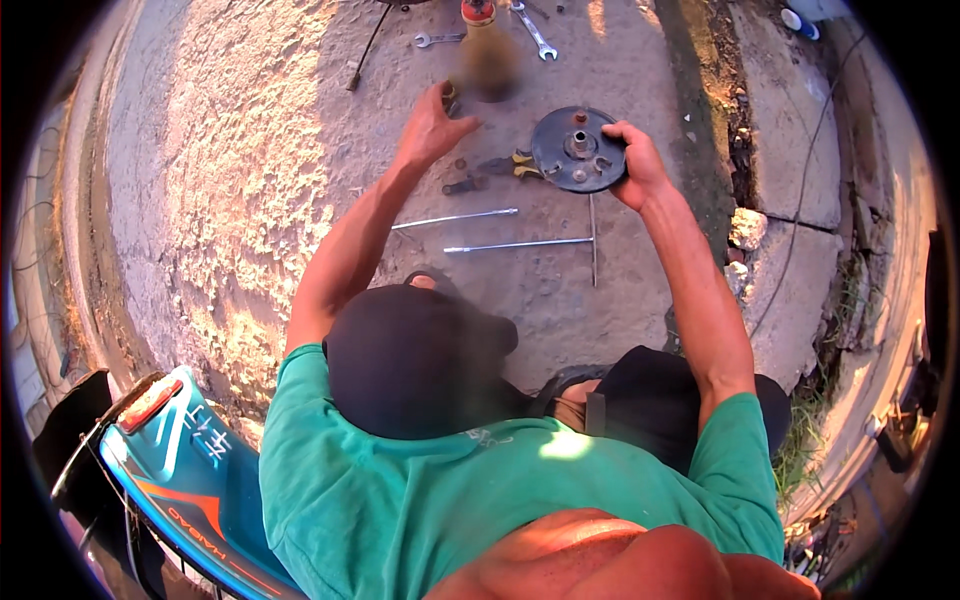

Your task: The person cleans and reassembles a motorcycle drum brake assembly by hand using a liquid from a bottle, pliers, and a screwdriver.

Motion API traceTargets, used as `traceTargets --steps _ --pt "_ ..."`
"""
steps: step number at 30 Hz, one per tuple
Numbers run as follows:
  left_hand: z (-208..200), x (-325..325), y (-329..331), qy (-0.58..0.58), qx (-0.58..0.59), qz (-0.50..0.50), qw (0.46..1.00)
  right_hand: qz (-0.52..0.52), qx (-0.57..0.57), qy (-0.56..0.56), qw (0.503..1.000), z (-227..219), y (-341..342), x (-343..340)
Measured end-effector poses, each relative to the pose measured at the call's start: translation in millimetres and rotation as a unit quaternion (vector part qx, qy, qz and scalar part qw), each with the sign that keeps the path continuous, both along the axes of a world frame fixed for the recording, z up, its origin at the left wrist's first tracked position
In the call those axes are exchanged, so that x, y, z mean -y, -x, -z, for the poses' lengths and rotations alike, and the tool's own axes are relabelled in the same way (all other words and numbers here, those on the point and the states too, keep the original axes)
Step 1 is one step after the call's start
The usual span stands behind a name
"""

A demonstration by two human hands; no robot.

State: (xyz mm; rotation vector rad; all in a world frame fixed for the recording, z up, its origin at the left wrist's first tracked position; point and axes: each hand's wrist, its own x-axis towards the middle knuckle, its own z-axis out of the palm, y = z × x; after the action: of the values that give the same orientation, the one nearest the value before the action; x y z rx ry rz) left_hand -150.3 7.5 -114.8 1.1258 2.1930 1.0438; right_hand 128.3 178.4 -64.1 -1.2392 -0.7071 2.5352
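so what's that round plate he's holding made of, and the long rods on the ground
The round plate in the right hand looks like cast or pressed metal with a dark, grimy matt finish and a duller hub at its centre; the exact alloy cannot be told. The long rods look like bright steel: thin, straight and pale grey, glinting on the rough concrete ground.

Dull dark metal disc [578, 150], shiny steel rods [520, 244], rough concrete ground [250, 150], glossy plastic panel [190, 470]
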Motion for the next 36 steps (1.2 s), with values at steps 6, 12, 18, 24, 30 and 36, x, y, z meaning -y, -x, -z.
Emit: traceTargets --steps 6,12,18,24,30,36 --pt "3.4 -59.0 -7.3 -0.096 0.069 0.142 0.983 0.016 0.013 0.024 1.0 3.9 -30.9 -8.8" --pt "8.6 -94.2 13.7 -0.214 0.092 0.135 0.963 0.013 -0.027 -0.009 1.0 -13.5 -29.0 -15.4" --pt "-8.8 -44.5 17.5 -0.107 0.178 0.013 0.978 0.02 -0.008 -0.029 0.999 10.8 -16.2 -14.3" --pt "-56.9 -12.8 9.7 -0.104 0.192 0.057 0.974 0.015 0.03 -0.075 0.997 -15.7 -17.8 -24.4" --pt "-107.0 33.3 1.6 0.148 -0.053 0.157 0.975 0.032 0.018 -0.081 0.996 10.1 -19.8 -31.8" --pt "-165.9 34.9 5.4 0.195 -0.286 0.249 0.904 0.035 -0.035 -0.023 0.999 -5.1 -19.7 -25.9"
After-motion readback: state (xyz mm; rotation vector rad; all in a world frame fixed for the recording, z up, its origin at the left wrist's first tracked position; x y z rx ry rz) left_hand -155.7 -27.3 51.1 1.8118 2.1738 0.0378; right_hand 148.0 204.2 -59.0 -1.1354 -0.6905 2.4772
